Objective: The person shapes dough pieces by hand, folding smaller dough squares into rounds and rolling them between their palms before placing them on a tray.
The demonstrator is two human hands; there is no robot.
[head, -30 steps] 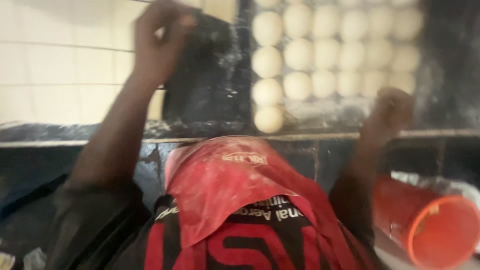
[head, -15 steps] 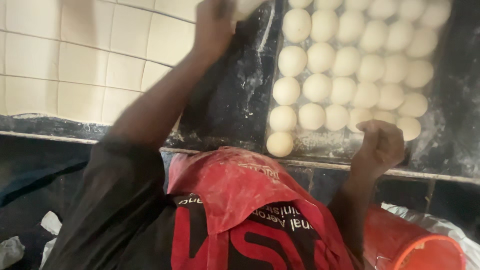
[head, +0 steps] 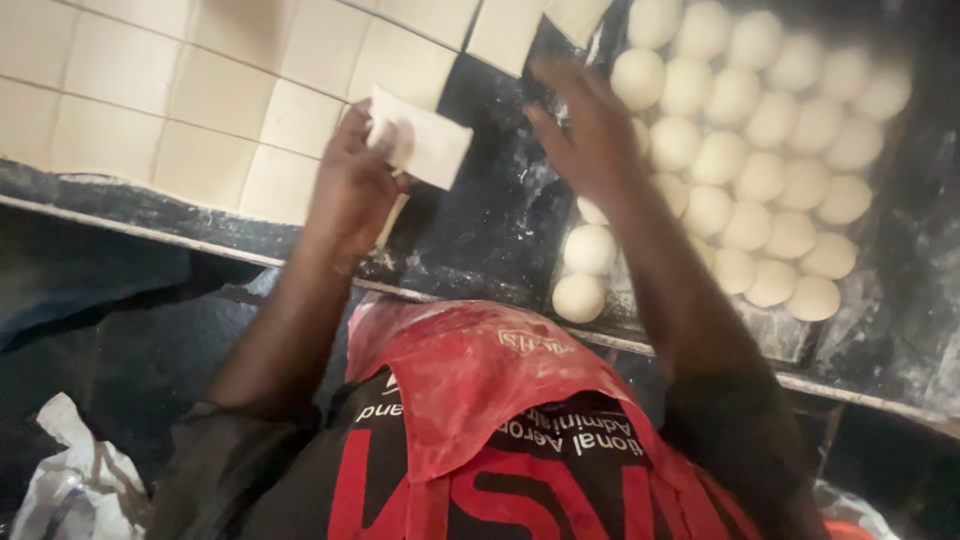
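The left hand (head: 352, 185) pinches a flat dough square (head: 420, 148) over the dark floured counter (head: 490, 230); the right hand (head: 590, 130) hovers open and empty beside the dough balls (head: 760, 150). Laying it needs a bare spot.

The dough balls (head: 745, 150) look soft, smooth and matt, pale cream. The square dough piece (head: 425, 148) pinched in the left hand (head: 352, 185) is equally matt and flat-surfaced. The counter (head: 490, 215) is dark, hard stone with a faint sheen, streaked with dry white flour. On the left, the cut dough sheet (head: 160, 110) is dull and smooth, scored into squares. The red apron (head: 470, 380) is thin, glossy, crinkled plastic, dusted with flour. Crumpled white plastic (head: 75, 485) lies near left.
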